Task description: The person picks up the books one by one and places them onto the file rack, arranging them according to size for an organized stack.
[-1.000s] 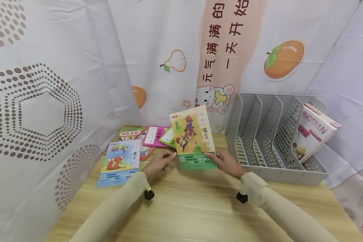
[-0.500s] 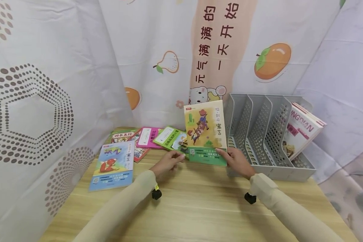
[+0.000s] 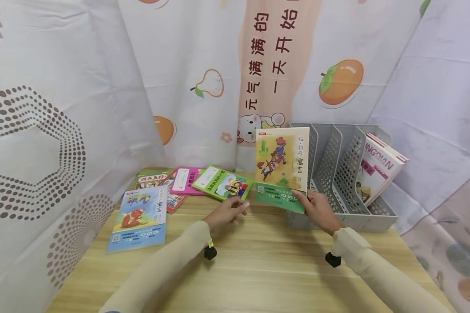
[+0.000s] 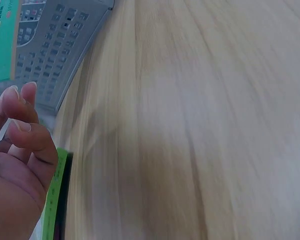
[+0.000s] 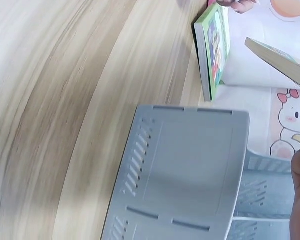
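My right hand (image 3: pixel 319 211) grips a paperback book (image 3: pixel 282 167) by its lower right corner. The book's cover has a yellow picture and a green band, and it is held up in front of the left end of the grey file rack (image 3: pixel 337 174). In the right wrist view the book (image 5: pixel 282 62) shows edge-on above the rack (image 5: pixel 190 165). My left hand (image 3: pixel 227 213) holds nothing; its fingers are loosely bent over the table, close to a green book (image 3: pixel 223 182). The left wrist view shows these bent fingers (image 4: pixel 27 107) near the rack's perforated side.
A blue book (image 3: pixel 139 217) with a fox lies at the left. Behind it are a magenta book (image 3: pixel 184 180) and a red-and-green book (image 3: pixel 152 178). White books (image 3: pixel 380 169) lean in the rack's right compartment. A printed curtain (image 3: pixel 196 43) hangs behind the wooden table (image 3: pixel 235 269).
The yellow-and-green book has moved right, toward the rack, in my right hand. My left hand has let go of it and stays behind, uncovering the green book. The view has turned slightly right.
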`<action>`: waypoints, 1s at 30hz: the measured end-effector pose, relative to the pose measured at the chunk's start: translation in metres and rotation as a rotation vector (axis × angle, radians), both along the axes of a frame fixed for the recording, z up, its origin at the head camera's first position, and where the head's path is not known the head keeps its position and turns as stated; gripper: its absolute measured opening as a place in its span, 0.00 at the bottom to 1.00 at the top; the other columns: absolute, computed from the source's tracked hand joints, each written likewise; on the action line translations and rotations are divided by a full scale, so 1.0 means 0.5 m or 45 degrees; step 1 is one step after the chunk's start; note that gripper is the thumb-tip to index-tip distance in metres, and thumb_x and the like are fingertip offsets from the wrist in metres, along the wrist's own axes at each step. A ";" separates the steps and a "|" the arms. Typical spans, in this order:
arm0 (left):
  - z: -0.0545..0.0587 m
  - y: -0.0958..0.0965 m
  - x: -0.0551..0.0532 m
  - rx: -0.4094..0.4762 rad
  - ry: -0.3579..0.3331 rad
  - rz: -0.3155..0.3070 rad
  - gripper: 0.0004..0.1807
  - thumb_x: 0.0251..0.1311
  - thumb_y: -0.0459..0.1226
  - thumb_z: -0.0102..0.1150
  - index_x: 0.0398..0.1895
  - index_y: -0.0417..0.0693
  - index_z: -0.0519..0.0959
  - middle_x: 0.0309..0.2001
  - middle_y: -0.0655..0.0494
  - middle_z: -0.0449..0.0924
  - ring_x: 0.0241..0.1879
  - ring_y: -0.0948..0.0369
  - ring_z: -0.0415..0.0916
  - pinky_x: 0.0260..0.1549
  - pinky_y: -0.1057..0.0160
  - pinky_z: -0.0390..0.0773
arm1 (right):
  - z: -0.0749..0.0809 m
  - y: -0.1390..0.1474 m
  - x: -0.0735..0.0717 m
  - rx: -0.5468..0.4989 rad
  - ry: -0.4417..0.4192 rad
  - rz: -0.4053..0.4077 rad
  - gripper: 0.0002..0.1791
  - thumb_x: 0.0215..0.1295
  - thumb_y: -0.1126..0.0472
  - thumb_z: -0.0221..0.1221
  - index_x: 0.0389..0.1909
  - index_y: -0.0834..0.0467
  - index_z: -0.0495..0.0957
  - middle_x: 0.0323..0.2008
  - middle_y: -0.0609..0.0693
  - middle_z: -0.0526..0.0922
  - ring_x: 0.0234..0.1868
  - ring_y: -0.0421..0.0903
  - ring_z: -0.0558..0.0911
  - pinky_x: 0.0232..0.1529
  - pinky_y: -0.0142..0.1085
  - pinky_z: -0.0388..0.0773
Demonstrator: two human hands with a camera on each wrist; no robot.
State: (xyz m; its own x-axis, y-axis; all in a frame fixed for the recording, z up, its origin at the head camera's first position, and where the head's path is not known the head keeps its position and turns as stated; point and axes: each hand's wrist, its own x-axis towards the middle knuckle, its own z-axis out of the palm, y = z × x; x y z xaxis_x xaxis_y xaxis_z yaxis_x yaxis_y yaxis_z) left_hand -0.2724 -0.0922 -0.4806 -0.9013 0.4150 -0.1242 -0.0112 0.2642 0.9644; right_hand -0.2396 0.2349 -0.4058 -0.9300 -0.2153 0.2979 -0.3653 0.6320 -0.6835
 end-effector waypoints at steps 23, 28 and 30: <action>0.004 0.122 -0.005 0.108 0.014 -0.150 0.24 0.74 0.54 0.56 0.55 0.42 0.78 0.42 0.52 0.84 0.23 0.60 0.68 0.21 0.63 0.67 | -0.002 0.104 0.027 -0.018 0.251 -0.230 0.21 0.80 0.49 0.54 0.41 0.64 0.82 0.15 0.48 0.76 0.14 0.42 0.72 0.15 0.35 0.67; 0.008 0.151 -0.001 0.100 0.055 -0.165 0.24 0.75 0.53 0.56 0.53 0.40 0.78 0.39 0.53 0.84 0.22 0.61 0.68 0.19 0.65 0.67 | 0.001 0.131 0.033 -0.013 0.265 -0.289 0.22 0.80 0.48 0.54 0.31 0.62 0.80 0.15 0.48 0.76 0.13 0.43 0.71 0.14 0.35 0.66; 0.008 0.163 0.000 0.096 0.070 -0.162 0.23 0.75 0.53 0.56 0.52 0.41 0.79 0.38 0.54 0.84 0.22 0.60 0.68 0.19 0.65 0.68 | 0.002 0.141 0.036 -0.013 0.276 -0.317 0.23 0.80 0.48 0.55 0.27 0.60 0.78 0.14 0.49 0.76 0.13 0.44 0.71 0.14 0.35 0.65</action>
